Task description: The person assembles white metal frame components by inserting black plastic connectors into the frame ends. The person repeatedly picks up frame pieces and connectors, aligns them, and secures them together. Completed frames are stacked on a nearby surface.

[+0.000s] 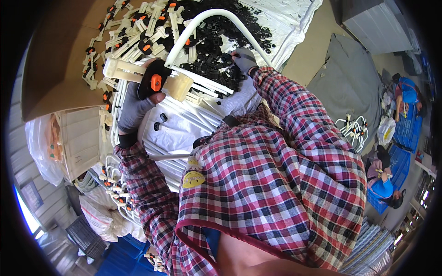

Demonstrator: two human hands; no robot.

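At upper left, your left hand (136,106) grips a cream clamp (179,87) with an orange-centred black disc (155,82); your right hand (245,60) curls at black parts (209,53), its hold unclear.

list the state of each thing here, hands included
left hand: closed around cream-and-black fitting
right hand: fingers curled at the black parts, contents unclear
white tube: bent into an arch, one end at the fitting
black parts: loose, heaped
cream pieces: jumbled together
grey mat: spread out
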